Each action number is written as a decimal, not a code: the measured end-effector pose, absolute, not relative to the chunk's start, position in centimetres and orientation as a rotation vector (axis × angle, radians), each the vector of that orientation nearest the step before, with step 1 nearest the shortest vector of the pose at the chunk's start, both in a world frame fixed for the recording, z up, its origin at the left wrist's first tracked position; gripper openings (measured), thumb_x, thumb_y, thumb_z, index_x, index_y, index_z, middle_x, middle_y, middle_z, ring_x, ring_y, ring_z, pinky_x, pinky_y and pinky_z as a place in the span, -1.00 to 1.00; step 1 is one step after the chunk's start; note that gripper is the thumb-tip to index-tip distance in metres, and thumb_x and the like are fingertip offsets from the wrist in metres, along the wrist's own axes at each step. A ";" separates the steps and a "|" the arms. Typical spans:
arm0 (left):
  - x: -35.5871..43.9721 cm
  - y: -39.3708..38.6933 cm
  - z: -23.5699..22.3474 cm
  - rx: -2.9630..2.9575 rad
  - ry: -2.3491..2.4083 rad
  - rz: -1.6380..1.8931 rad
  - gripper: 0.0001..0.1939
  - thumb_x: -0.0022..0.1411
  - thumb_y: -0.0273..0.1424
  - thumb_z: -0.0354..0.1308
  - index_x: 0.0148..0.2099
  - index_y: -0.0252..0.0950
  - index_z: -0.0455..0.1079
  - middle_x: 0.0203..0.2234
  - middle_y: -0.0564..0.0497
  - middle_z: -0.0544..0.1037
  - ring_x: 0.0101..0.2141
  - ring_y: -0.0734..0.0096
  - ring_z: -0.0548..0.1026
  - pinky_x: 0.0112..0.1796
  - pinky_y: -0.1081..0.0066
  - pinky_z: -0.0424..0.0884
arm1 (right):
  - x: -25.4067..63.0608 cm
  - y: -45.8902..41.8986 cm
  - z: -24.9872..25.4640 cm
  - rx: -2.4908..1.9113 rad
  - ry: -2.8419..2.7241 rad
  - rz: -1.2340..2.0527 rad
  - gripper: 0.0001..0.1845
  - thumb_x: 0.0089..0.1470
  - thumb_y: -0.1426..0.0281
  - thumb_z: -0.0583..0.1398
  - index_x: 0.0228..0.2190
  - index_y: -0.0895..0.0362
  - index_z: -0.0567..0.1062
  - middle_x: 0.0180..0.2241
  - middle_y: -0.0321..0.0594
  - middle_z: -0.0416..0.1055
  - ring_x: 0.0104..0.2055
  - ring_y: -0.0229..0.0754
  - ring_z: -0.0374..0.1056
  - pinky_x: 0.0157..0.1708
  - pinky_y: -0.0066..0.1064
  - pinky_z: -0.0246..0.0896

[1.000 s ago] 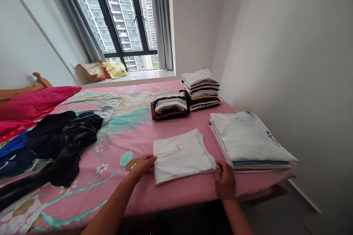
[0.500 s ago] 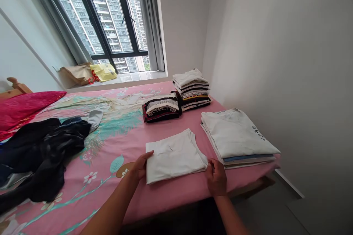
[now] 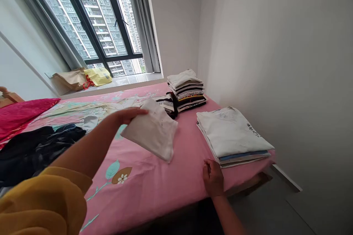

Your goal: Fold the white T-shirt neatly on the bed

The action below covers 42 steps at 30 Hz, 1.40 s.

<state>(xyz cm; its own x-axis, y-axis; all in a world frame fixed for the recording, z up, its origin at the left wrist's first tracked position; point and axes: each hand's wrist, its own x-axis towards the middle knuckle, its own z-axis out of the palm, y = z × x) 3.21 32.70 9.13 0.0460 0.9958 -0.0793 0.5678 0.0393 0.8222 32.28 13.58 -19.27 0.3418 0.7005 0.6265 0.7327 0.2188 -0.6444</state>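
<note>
My left hand (image 3: 130,115) grips one edge of a folded white shirt (image 3: 156,132), with the thumb on top. Lifted off the bed, the shirt hangs tilted and partly covers a dark patterned folded garment (image 3: 168,105) behind it. My right hand (image 3: 213,178) rests at the front edge of the bed, its fingers curled and nothing visible in them. Close beside that hand lies a stack of large folded white clothes (image 3: 234,132) with dark lettering on top and a blue layer lower down. A taller stack of folded clothes (image 3: 187,88) stands farther back.
Loose dark clothes (image 3: 41,147) lie heaped at the left on the pink flowered bed sheet (image 3: 154,194). A red pillow (image 3: 24,114) is behind them. Paper and yellow bags (image 3: 97,76) sit on the window sill. A wall (image 3: 275,62) borders the right side.
My left hand has raised the white shirt from the bed and carried it away from me toward the back stacks. My right hand has let go of it and stays near the front edge.
</note>
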 end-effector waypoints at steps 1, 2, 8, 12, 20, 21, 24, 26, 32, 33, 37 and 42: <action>2.8 32.9 10.3 1.655 1.635 0.796 -0.61 0.23 -0.29 0.10 -0.04 -0.55 0.30 -0.21 -0.13 0.50 -0.20 0.27 0.46 -0.19 0.18 0.39 | 32.3 13.6 -19.3 -1.490 -1.370 -0.042 -0.83 0.13 0.42 0.03 -0.23 0.15 0.35 -0.31 -0.15 0.35 -0.22 -0.15 0.26 -0.17 -0.26 0.20; 2.4 32.9 11.1 1.681 1.654 0.811 -0.63 0.27 -0.32 0.06 0.00 -0.53 0.27 -0.15 -0.12 0.46 -0.18 0.30 0.45 -0.18 0.16 0.38 | 32.2 13.6 -19.2 -1.488 -1.371 -0.050 -0.83 0.13 0.42 0.03 -0.23 0.16 0.35 -0.32 -0.15 0.36 -0.22 -0.15 0.26 -0.17 -0.26 0.20; 0.4 25.8 8.3 1.868 1.779 0.720 -0.68 0.26 -0.30 0.05 -0.04 -0.42 0.38 -0.09 -0.03 0.45 -0.04 0.12 0.39 -0.07 0.16 0.31 | 32.3 13.4 -19.4 -1.483 -1.380 -0.078 -0.82 0.12 0.39 0.02 -0.27 0.17 0.37 -0.34 -0.14 0.37 -0.24 -0.13 0.27 -0.16 -0.24 0.19; -0.7 15.1 0.1 2.060 1.661 0.242 -0.62 0.00 -0.40 0.23 -0.06 -0.13 0.47 0.02 -0.05 0.45 0.07 0.00 0.33 0.08 0.11 0.18 | 32.4 13.2 -19.8 -1.494 -1.386 -0.046 -0.78 0.13 0.33 0.02 -0.27 0.17 0.38 -0.33 -0.12 0.38 -0.24 -0.12 0.28 -0.17 -0.24 0.19; -6.3 4.5 -11.6 1.995 1.887 0.491 -0.52 0.16 -0.16 0.00 0.13 -0.10 0.31 0.19 -0.03 0.23 0.22 0.13 0.08 0.18 0.08 0.03 | 32.0 12.9 -20.3 -1.560 -1.371 -0.055 -0.67 0.10 0.23 0.01 -0.30 0.21 0.42 -0.33 -0.06 0.41 -0.26 -0.08 0.29 -0.17 -0.22 0.19; -7.1 4.7 -12.0 1.927 1.967 0.634 -0.52 0.17 -0.16 -0.02 0.11 -0.17 0.33 0.15 -0.08 0.29 0.18 0.15 0.16 0.16 0.11 0.08 | 32.1 12.9 -20.3 -1.573 -1.367 -0.046 -0.66 0.09 0.22 0.01 -0.30 0.21 0.43 -0.32 -0.05 0.41 -0.26 -0.07 0.29 -0.17 -0.21 0.19; -9.3 5.5 -12.7 1.673 2.085 0.870 -0.51 0.14 -0.17 -0.04 0.03 -0.33 0.36 -0.03 -0.18 0.45 0.02 0.13 0.35 0.08 0.16 0.21 | 32.3 13.0 -20.1 -1.629 -1.338 0.037 -0.64 0.05 0.20 0.02 -0.30 0.21 0.44 -0.31 -0.04 0.41 -0.24 -0.04 0.30 -0.16 -0.18 0.19; -10.1 5.9 -12.6 1.527 2.084 0.917 -0.54 0.12 -0.16 -0.02 -0.05 -0.35 0.40 -0.11 -0.17 0.49 -0.06 0.12 0.40 0.01 0.18 0.27 | 31.7 12.9 -19.8 -1.662 -1.243 0.125 -0.63 0.02 0.19 0.04 -0.29 0.22 0.43 -0.31 -0.03 0.42 -0.25 -0.04 0.31 -0.18 -0.19 0.20; -11.6 6.2 -11.9 1.354 1.961 0.786 -0.74 0.07 -0.18 0.06 -0.36 -0.24 0.44 -0.41 0.02 0.55 -0.29 0.25 0.47 -0.26 0.38 0.33 | 23.7 9.9 -17.6 -1.539 -1.348 0.561 -0.63 0.05 0.12 0.07 -0.26 0.14 0.43 -0.30 -0.14 0.44 -0.31 -0.12 0.35 -0.27 -0.30 0.26; -11.9 6.3 -12.0 1.356 1.966 0.762 -0.74 0.06 -0.18 0.06 -0.39 -0.24 0.42 -0.45 0.04 0.53 -0.33 0.27 0.46 -0.29 0.40 0.31 | 21.9 9.3 -17.1 -1.543 -1.432 0.607 -0.66 0.06 0.13 0.07 -0.27 0.11 0.44 -0.29 -0.16 0.45 -0.29 -0.12 0.35 -0.26 -0.31 0.26; -12.8 6.5 -12.8 1.392 1.968 0.741 -0.73 0.05 -0.15 0.04 -0.46 -0.25 0.34 -0.55 0.08 0.46 -0.44 0.36 0.40 -0.37 0.44 0.24 | 17.4 8.3 -15.1 -1.630 -1.677 0.635 -0.74 0.05 0.16 0.08 -0.37 0.03 0.47 -0.34 -0.23 0.46 -0.27 -0.09 0.36 -0.32 -0.31 0.23; -13.5 6.4 -13.4 1.397 1.844 0.802 -0.71 0.02 -0.13 0.05 -0.48 -0.26 0.30 -0.55 0.10 0.41 -0.45 0.39 0.35 -0.41 0.46 0.20 | 17.3 9.3 -14.2 -1.770 -1.693 0.791 -0.67 0.03 0.11 0.06 -0.54 0.05 0.43 -0.48 -0.27 0.44 -0.43 -0.13 0.33 -0.51 -0.40 0.08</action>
